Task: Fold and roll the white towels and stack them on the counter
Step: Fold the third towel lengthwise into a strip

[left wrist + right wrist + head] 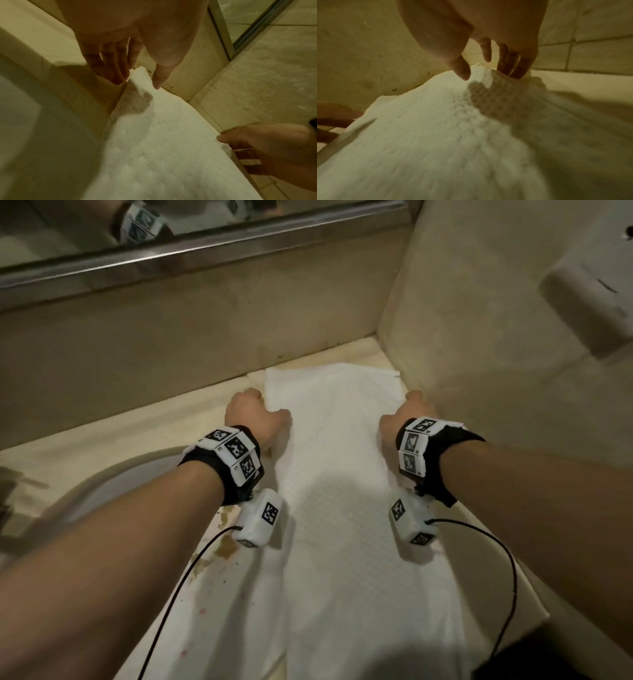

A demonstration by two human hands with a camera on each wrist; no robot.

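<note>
A long white towel, folded into a narrow strip, lies on the beige counter and runs from the front edge to the back wall. My left hand is at its left edge near the far end. In the left wrist view the thumb is on top of the towel and the fingers are down beside the edge. My right hand holds the right edge opposite. In the right wrist view my right hand straddles a raised ridge of towel.
A sink basin lies to the left. The back wall carries a metal-framed mirror. A side wall stands close on the right with a white box on it. Brown stains mark the surface left of the towel.
</note>
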